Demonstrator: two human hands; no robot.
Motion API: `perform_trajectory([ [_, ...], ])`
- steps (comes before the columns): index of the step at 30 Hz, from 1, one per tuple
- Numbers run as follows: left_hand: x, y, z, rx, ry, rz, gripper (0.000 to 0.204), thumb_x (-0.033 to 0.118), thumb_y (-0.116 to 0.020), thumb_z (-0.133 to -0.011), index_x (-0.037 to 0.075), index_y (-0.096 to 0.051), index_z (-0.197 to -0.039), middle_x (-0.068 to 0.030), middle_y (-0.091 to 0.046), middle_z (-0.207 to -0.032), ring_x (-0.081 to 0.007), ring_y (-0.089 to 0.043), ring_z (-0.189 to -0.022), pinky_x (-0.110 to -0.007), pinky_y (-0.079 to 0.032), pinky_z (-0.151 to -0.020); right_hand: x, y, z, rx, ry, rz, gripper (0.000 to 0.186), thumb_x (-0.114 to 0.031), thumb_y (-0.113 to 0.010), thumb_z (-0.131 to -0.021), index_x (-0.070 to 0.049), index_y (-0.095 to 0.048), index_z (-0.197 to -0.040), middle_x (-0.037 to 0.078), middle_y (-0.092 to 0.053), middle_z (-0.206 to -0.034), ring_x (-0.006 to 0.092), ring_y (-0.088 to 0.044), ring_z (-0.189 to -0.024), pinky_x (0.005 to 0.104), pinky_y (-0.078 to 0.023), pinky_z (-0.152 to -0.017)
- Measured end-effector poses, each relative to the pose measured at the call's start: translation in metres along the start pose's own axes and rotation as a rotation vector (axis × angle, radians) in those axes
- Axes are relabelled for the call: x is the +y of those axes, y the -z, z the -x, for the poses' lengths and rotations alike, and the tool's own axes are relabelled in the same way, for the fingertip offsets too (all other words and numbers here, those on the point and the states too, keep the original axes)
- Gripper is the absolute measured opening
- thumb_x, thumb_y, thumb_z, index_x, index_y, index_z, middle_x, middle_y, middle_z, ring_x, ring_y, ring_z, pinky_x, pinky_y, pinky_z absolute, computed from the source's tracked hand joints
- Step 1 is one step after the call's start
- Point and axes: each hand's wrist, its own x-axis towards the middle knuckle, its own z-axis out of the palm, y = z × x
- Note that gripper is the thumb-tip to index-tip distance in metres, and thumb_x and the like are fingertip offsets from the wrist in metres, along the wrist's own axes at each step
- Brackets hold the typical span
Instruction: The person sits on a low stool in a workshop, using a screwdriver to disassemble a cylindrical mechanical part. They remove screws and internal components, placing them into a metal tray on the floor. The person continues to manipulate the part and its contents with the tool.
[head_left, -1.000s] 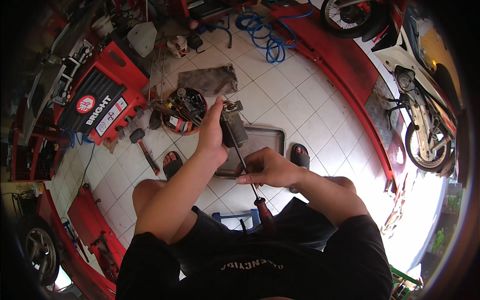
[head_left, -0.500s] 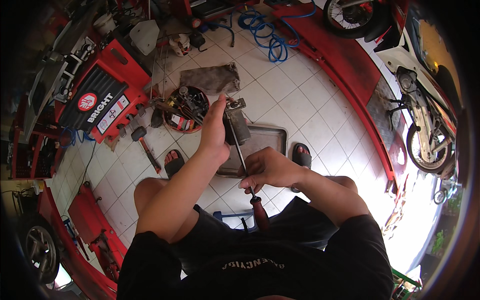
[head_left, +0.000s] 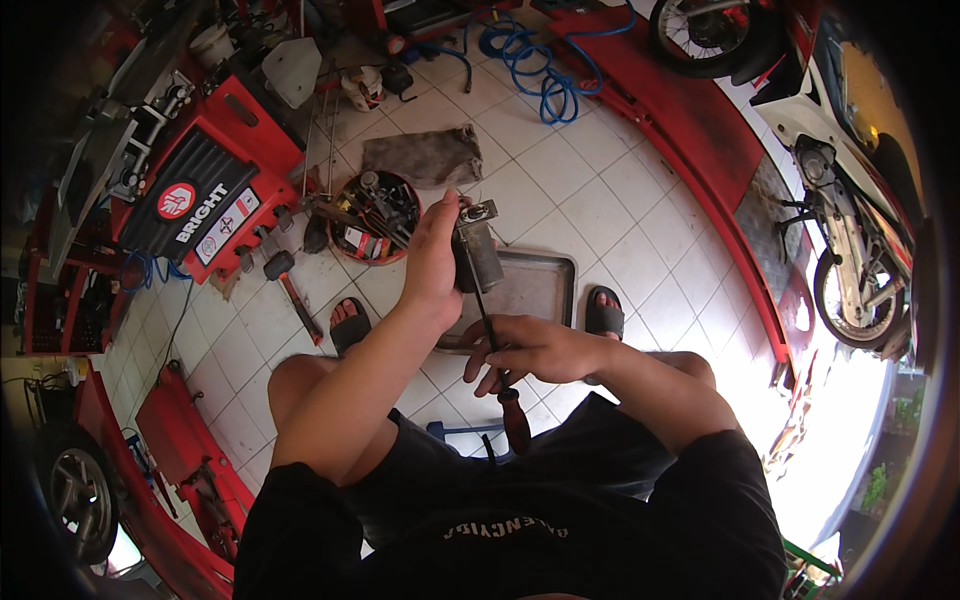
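Observation:
My left hand (head_left: pixel 436 262) is closed around a dark, worn metal part (head_left: pixel 481 255), boxy with a small plate at its top, held above the tray. A long-shafted screwdriver (head_left: pixel 515 424) with a red handle hangs below it, handle toward my lap. Its shaft meets the part's lower end; whether the tip goes inside or behind is hidden. My right hand (head_left: pixel 540 347) holds the screwdriver by the shaft just above the handle, with its fingers loosely curled and partly spread.
A shallow metal tray (head_left: pixel 540 290) lies on the tiles between my feet. Left of it are a round tub of tools (head_left: pixel 372 250) and a hammer (head_left: pixel 292 290). A grey rag (head_left: pixel 422 157), blue hose (head_left: pixel 545 80), red lift ramp (head_left: pixel 690 150) and motorcycle (head_left: pixel 840 240) stand farther off.
The screwdriver's shaft lay across the front of the metal part; now it shows only below the part's lower end. My right hand's fingers have loosened and spread. The part shifted slightly right.

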Motion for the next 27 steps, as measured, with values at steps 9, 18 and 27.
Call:
perform_trajectory([
  [9,0.002,0.000,-0.001,0.044,0.037,0.000,0.043,0.053,-0.063,-0.097,0.012,-0.060,-0.111,-0.0074,-0.066,-0.092,-0.0258,-0.068,-0.084,-0.044,-0.057,-0.072,-0.008,0.006,-0.001,0.052,-0.068,0.148,0.023,-0.013,-0.074,-0.093,0.008,-0.066,-0.098,0.014,-0.072,-0.085,0.0218,-0.074,-0.079,0.0330,-0.063,-0.068],
  [18,0.008,0.001,-0.006,0.081,0.047,0.011,0.047,0.054,-0.064,-0.096,0.011,-0.060,-0.112,-0.0077,-0.066,-0.090,-0.0266,-0.069,-0.084,-0.043,-0.057,-0.073,-0.003,0.005,0.002,0.065,-0.060,0.163,0.023,-0.014,-0.077,-0.091,0.006,-0.067,-0.092,0.013,-0.071,-0.081,0.0205,-0.073,-0.076,0.0321,-0.063,-0.067],
  [27,0.037,0.013,-0.026,0.321,-0.090,0.178,0.044,0.046,-0.058,-0.101,0.007,-0.058,-0.120,-0.0108,-0.065,-0.107,-0.0278,-0.066,-0.095,-0.044,-0.057,-0.086,0.024,0.024,-0.010,-0.004,-0.125,0.315,0.029,-0.014,-0.069,-0.097,0.007,-0.066,-0.117,0.012,-0.074,-0.085,0.0189,-0.074,-0.082,0.0315,-0.062,-0.073],
])
